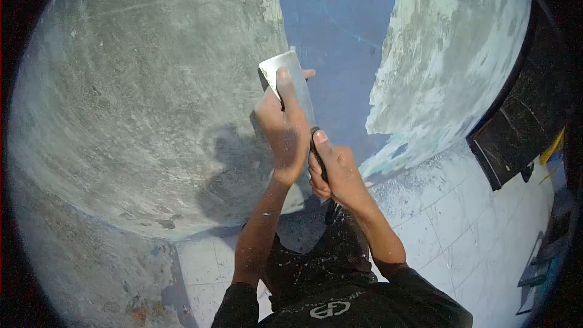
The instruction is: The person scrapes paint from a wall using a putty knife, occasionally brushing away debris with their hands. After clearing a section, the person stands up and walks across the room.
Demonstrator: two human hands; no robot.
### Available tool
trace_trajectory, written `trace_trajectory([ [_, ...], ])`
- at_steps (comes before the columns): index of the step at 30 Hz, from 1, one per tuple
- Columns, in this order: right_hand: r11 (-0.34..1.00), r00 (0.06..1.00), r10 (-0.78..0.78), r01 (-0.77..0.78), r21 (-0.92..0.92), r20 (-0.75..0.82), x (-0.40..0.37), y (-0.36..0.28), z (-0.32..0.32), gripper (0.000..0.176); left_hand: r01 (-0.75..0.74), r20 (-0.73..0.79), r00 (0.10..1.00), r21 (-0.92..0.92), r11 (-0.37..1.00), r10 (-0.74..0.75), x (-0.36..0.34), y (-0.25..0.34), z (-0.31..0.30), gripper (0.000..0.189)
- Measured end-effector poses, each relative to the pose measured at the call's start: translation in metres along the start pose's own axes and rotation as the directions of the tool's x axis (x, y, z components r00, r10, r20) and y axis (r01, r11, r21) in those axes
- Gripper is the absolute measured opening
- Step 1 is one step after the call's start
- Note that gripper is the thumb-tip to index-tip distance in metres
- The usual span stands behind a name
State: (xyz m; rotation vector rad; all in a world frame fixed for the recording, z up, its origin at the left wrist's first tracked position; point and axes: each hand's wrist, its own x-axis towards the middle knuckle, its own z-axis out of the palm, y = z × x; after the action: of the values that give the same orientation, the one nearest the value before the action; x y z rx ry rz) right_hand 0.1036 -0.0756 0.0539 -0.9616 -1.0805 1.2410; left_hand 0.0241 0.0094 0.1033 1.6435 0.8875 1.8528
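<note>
A broad metal blade with a black handle lies near the left edge of a strip of blue paint on the wall. My right hand is wrapped round the handle, thumb along its top. Higher up, my left hand grips the blade, its thumb on the blade's face and a fingertip showing past the right edge. Part of a dark object shows behind the blade's left side; what it is cannot be made out. Bare grey wall lies left of the strip.
Patchy grey and whitish wall curves away on the right. Below is a white tiled floor with scattered flakes and dust. A dark panel and a yellow item are at the right; teal slats stand lower right.
</note>
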Motion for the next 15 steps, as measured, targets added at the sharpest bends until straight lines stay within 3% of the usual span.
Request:
trace_trajectory([
  [3, 0.996, 0.999, -0.049, 0.048, -0.074, -0.018, -0.005, 0.005, -0.001, 0.061, 0.031, -0.049, 0.998, -0.001, 1.000, -0.031, -0.016, -0.022, 0.004, 0.056],
  [4, 0.994, 0.998, -0.059, 0.057, -0.098, -0.023, -0.006, 0.003, -0.002, 0.060, -0.030, -0.064, 0.998, -0.025, 0.999, 0.028, -0.010, -0.017, 0.004, 0.056],
  [7, 0.999, 0.999, -0.019, 0.018, 0.036, 0.034, 0.002, -0.035, 0.005, 0.059, 0.062, 0.047, 0.997, -0.098, 0.993, -0.058, 0.017, 0.019, 0.000, 0.055],
  [12, 0.997, 0.995, 0.082, -0.082, 0.008, 0.055, -0.012, 0.009, -0.011, 0.060, 0.148, 0.036, 0.989, -0.048, 0.988, -0.146, -0.022, -0.014, -0.003, 0.055],
  [15, 0.999, 0.999, -0.039, 0.039, -0.006, 0.022, 0.005, -0.037, 0.003, 0.061, 0.049, 0.007, 0.999, -0.036, 0.998, -0.049, 0.018, 0.024, 0.004, 0.056],
])
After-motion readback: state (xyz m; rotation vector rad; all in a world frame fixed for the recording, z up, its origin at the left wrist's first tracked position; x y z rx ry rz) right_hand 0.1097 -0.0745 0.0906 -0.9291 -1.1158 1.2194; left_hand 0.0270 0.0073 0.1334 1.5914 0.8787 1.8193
